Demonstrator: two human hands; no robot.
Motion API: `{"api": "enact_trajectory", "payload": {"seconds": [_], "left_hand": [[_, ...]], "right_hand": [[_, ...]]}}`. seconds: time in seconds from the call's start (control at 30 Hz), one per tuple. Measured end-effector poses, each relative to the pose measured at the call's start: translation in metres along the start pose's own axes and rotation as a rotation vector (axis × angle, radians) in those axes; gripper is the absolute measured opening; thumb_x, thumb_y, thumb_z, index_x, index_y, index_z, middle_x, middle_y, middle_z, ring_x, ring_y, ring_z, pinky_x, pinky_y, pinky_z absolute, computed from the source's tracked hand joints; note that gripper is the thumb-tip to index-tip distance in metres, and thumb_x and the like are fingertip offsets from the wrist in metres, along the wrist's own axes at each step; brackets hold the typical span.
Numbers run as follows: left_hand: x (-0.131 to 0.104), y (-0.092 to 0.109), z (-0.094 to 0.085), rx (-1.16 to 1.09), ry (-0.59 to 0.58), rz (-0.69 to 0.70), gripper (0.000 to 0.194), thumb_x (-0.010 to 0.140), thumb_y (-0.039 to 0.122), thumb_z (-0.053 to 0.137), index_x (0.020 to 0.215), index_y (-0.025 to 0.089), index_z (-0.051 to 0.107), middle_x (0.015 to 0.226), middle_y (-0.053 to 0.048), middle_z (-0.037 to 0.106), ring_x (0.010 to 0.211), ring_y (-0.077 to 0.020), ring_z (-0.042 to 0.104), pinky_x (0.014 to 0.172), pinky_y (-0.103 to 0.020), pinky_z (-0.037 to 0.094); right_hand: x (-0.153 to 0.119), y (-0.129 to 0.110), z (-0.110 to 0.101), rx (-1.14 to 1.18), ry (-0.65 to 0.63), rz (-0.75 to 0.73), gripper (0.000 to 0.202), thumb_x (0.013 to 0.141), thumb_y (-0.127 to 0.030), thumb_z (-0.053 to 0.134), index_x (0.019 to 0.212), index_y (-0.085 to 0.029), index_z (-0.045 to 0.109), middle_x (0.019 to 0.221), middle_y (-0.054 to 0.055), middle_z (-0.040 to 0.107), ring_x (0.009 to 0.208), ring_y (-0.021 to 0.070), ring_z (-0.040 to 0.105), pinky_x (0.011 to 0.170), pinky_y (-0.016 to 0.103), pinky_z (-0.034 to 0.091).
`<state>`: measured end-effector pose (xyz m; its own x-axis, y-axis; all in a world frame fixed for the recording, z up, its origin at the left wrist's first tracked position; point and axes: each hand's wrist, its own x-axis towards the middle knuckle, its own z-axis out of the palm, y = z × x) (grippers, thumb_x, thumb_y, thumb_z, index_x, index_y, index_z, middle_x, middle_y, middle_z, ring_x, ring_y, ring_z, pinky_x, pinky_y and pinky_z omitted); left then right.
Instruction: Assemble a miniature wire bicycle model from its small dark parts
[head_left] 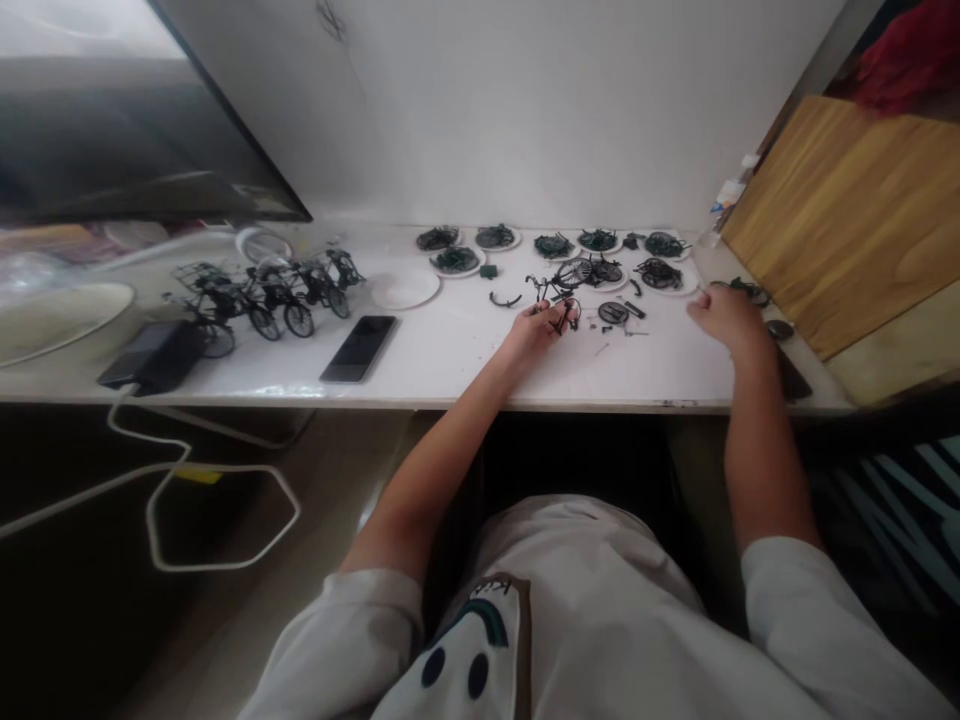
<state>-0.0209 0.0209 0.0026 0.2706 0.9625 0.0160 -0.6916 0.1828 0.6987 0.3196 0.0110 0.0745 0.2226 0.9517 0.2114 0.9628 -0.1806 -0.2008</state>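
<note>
My left hand (534,332) is closed round a black, partly built model bicycle (568,316), just above the white table. Its thin bars show past my fingertips. Beside it lie a loose wheel (613,313), a curved black mudguard (505,300) and several tiny parts. To the right, my right hand (729,318) is curled with its fingertips pinched together, near dark parts (746,290) at the table's right side. Whatever those fingers hold, if anything, is too small to make out.
Plates with dark bicycle parts (455,261) line the wall. Several built model bicycles (289,300) stand left, near a bare white plate (405,288), a phone (359,348) and a black power adapter (150,355). A wooden board (855,220) leans at right.
</note>
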Motion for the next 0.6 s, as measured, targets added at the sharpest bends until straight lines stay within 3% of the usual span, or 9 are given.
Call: {"api": "enact_trajectory", "payload": {"seconds": [0.07, 0.17, 0.27, 0.4, 0.6], "left_hand": [[-0.001, 0.001, 0.002, 0.015, 0.009, -0.002, 0.038, 0.077, 0.012, 0.092, 0.080, 0.020, 0.055, 0.114, -0.011, 0.080, 0.100, -0.0186, 0.078, 0.090, -0.031, 0.058], [-0.003, 0.002, 0.005, 0.038, 0.027, -0.011, 0.037, 0.077, 0.012, 0.091, 0.080, 0.021, 0.055, 0.114, -0.011, 0.080, 0.104, -0.0203, 0.078, 0.094, -0.033, 0.058], [-0.004, 0.003, 0.007, 0.037, 0.024, -0.013, 0.037, 0.076, 0.011, 0.090, 0.080, 0.020, 0.054, 0.114, -0.010, 0.080, 0.101, -0.0192, 0.078, 0.091, -0.031, 0.058], [-0.005, 0.003, 0.006, 0.024, -0.005, -0.005, 0.037, 0.078, 0.011, 0.090, 0.078, 0.020, 0.054, 0.114, -0.010, 0.080, 0.097, -0.0170, 0.077, 0.084, -0.028, 0.057], [-0.004, 0.002, 0.005, 0.073, 0.021, -0.004, 0.038, 0.077, 0.014, 0.092, 0.079, 0.020, 0.055, 0.118, -0.012, 0.079, 0.109, -0.0221, 0.077, 0.091, -0.032, 0.058]], "right_hand": [[0.009, 0.034, -0.007, -0.100, -0.125, 0.094, 0.016, 0.094, -0.027, 0.067, 0.081, -0.024, 0.058, 0.089, 0.009, 0.069, 0.078, 0.0234, 0.057, 0.073, 0.035, 0.037], [0.018, 0.077, -0.008, -0.159, -0.205, 0.133, 0.014, 0.093, -0.031, 0.072, 0.087, -0.023, 0.062, 0.102, 0.015, 0.072, 0.083, 0.0233, 0.058, 0.078, 0.036, 0.041], [0.024, 0.104, -0.002, -0.145, -0.277, 0.164, 0.017, 0.091, -0.032, 0.074, 0.083, -0.022, 0.062, 0.095, 0.012, 0.072, 0.080, 0.0229, 0.060, 0.078, 0.035, 0.043], [0.027, 0.117, 0.008, -0.077, -0.318, 0.194, 0.021, 0.089, -0.031, 0.077, 0.076, -0.023, 0.062, 0.085, 0.008, 0.072, 0.074, 0.0217, 0.059, 0.075, 0.034, 0.043], [0.027, 0.120, 0.013, 0.003, -0.327, 0.202, 0.031, 0.082, -0.027, 0.084, 0.064, -0.025, 0.059, 0.065, 0.002, 0.065, 0.066, 0.0218, 0.056, 0.071, 0.035, 0.039]]}}
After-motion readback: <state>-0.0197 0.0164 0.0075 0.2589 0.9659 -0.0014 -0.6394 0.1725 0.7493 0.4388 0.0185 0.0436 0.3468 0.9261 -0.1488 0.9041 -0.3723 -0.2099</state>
